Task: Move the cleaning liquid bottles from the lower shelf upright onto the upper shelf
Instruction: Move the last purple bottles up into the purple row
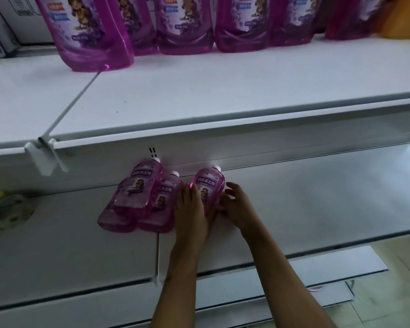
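Observation:
Several purple cleaning liquid bottles lie flat on the lower shelf (294,209). The rightmost bottle (208,185) has my left hand (191,209) on its left side and my right hand (234,204) at its right side, fingers curled around it. To its left lie three more bottles in a heap: a top bottle (142,183), a middle bottle (163,204) and one partly hidden under them (114,216). Several purple bottles (185,27) stand upright at the back of the upper shelf (223,95).
An orange bottle (402,17) stands at the upper shelf's far right. A white divider rail (74,102) crosses the upper shelf at the left. A green and yellow packet (7,211) lies at the lower shelf's left. White boxes (0,27) stand at the back left.

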The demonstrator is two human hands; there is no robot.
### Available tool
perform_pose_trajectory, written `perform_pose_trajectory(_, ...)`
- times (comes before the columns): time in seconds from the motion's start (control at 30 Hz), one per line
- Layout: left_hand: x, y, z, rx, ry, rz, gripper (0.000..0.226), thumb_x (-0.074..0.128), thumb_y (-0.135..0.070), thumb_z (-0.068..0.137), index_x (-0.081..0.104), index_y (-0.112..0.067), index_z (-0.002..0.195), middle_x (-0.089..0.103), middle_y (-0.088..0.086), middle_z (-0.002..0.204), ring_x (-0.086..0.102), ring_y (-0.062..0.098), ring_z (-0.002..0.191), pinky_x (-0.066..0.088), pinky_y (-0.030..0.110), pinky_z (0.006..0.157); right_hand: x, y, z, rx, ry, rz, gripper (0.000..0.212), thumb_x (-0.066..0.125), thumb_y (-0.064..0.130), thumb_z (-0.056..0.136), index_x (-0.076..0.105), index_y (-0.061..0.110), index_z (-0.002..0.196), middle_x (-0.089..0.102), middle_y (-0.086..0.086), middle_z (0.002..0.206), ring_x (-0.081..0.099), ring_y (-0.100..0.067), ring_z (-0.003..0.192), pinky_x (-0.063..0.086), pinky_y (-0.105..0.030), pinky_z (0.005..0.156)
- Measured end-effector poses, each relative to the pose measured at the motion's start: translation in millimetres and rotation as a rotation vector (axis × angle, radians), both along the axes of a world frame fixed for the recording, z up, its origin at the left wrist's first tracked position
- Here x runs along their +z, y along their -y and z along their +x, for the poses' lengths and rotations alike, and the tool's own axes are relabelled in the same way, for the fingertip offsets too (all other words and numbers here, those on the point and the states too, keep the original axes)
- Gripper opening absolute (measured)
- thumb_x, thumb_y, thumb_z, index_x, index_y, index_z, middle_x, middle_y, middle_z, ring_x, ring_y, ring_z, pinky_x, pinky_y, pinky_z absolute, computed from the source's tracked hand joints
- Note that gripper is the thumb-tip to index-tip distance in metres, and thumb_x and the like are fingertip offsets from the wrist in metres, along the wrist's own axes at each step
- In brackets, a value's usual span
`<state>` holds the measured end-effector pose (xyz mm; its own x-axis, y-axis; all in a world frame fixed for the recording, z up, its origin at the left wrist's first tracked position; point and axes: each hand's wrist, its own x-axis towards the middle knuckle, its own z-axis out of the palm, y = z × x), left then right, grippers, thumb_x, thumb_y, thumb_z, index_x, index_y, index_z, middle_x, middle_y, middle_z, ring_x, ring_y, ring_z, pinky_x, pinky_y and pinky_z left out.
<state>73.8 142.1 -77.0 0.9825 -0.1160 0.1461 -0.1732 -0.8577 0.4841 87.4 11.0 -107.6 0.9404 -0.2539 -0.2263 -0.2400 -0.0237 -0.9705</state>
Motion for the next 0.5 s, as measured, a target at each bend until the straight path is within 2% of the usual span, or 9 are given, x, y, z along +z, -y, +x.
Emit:
perform_pose_trajectory(0.07, -3, -3, 1, -0.028, -0.009, 0.025, 0.087, 0.063, -0.05, 0.09, 0.022, -0.007, 0.154, 0.033, 0.014, 0.155, 0.026, 0.029, 0.145, 0.02, 0.04, 0.118, 0, 1, -9, 0.026, 0.008, 0.007, 0.04, 0.05, -0.003, 0.098, 0.048, 0.005, 0.137, 0.064, -0.008, 0.111, 0.064, -0.023, 0.093, 0.056, -0.033, 0.073)
perform_pose_trajectory(0.13, -1, -6, 2, -0.055, -0.024, 0.014, 0.085, 0.068, -0.045, 0.087, 0.027, -0.008, 0.151, 0.041, 0.013, 0.149, 0.036, 0.029, 0.138, 0.028, 0.038, 0.113, -2, 1, -24, 0.022, 0.014, -0.029, 0.041, 0.052, -0.002, 0.098, 0.05, 0.007, 0.137, 0.066, -0.012, 0.118, 0.063, -0.024, 0.103, 0.055, -0.04, 0.092)
perform_pose_trajectory(0.2, 3, -7, -2, -0.08, -0.028, -0.006, 0.082, 0.074, -0.039, 0.083, 0.033, -0.008, 0.147, 0.047, 0.012, 0.143, 0.044, 0.029, 0.131, 0.035, 0.039, 0.108, -4, -1, -41, -0.015, 0.01, -0.016, 0.039, 0.054, 0.003, 0.099, 0.051, 0.01, 0.137, 0.065, -0.013, 0.125, 0.062, -0.027, 0.112, 0.051, -0.046, 0.101)
perform_pose_trajectory(0.27, 4, -9, -10, -0.115, -0.027, -0.034, 0.083, 0.078, -0.034, 0.079, 0.036, -0.009, 0.146, 0.049, 0.011, 0.141, 0.046, 0.029, 0.128, 0.039, 0.041, 0.105, -4, -6, -52, -0.056, 0.046, -0.027, 0.037, 0.055, 0.006, 0.1, 0.052, 0.011, 0.136, 0.065, -0.012, 0.125, 0.062, -0.025, 0.116, 0.052, -0.045, 0.101)
perform_pose_trajectory(0.4, 1, -18, -24, -0.158, -0.086, -0.108, 0.091, 0.08, -0.029, 0.079, 0.028, -0.01, 0.151, 0.04, 0.011, 0.148, 0.037, 0.029, 0.135, 0.035, 0.042, 0.111, 4, -18, -61, -0.07, 0.105, 0.039, 0.043, 0.058, 0.006, 0.098, 0.044, 0.014, 0.138, 0.061, -0.001, 0.122, 0.061, -0.008, 0.106, 0.056, -0.017, 0.081)
perform_pose_trajectory(0.5, 2, -27, -26, -0.173, -0.156, -0.21, 0.096, 0.083, -0.023, 0.073, 0.028, -0.013, 0.151, 0.039, 0.01, 0.148, 0.034, 0.029, 0.137, 0.035, 0.045, 0.112, 9, -33, -73, -0.091, 0.14, 0.155, 0.053, 0.062, 0.001, 0.094, 0.036, 0.019, 0.137, 0.059, 0.005, 0.118, 0.061, -0.007, 0.106, 0.058, -0.021, 0.08)
